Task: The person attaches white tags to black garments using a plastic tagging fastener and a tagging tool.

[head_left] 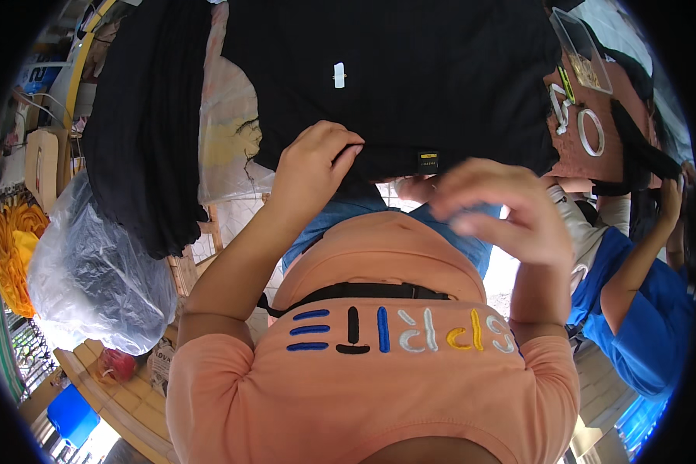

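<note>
A black garment [441,85] lies spread over the table before me. My left hand [313,164] is over its near part, thumb and forefinger closed together; whatever is between the tips, if anything, is too small to make out. A small black label with a yellow band [428,161] sits at the garment's near edge. My right hand [503,205] is just right of that label, smeared by motion, so its grip is unclear. Farther up the cloth rests a small white piece [339,75], apart from both hands.
Dark folded cloth [143,124] hangs at the left, above a clear plastic bag [100,267]. On the right, a white tape roll [591,132], a yellow-green cutter [567,83] and a clear box [584,54] lie on brown covering. A person in blue [646,294] works there.
</note>
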The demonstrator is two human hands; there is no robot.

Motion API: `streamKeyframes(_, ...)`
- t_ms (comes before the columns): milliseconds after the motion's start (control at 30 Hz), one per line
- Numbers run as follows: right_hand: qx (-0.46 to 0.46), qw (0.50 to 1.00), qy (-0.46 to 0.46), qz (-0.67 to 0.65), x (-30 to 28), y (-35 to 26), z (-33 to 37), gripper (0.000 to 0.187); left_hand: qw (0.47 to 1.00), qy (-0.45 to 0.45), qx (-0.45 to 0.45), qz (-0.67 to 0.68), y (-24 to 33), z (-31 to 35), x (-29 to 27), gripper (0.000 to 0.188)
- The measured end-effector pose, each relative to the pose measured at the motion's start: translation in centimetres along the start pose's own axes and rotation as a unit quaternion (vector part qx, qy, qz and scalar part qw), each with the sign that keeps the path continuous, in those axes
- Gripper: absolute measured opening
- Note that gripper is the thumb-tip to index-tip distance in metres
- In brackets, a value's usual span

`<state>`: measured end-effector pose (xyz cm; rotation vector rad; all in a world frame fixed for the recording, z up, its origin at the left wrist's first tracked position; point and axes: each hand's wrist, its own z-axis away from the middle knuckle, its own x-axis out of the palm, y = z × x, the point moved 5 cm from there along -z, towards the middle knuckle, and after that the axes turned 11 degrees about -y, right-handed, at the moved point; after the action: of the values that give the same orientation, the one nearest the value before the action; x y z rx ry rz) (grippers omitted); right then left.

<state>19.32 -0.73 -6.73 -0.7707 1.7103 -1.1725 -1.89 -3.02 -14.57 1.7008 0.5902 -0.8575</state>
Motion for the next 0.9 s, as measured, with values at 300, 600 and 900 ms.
streamKeyframes(300, 0.302, 0.944, 0.135, 0.001, 0.8, 9.2, -10.1, 0.032, 0.977, 0.107, -0.01, 0.184, 2.4, -3.6, -5.3, 0.012)
streamKeyframes(600, 0.122, 0.97, 0.08, -0.195, 0.3, 7.9, -10.3, 0.025, 0.943, 0.151, -0.071, 0.289, -0.9, -5.5, -8.6, 0.021)
streamKeyframes(900, 0.145, 0.962, 0.222, 0.069, -0.5, 8.1, -6.8, 0.019, 0.992, -0.052, -0.117, -0.017, -2.7, -4.3, -2.3, 0.031)
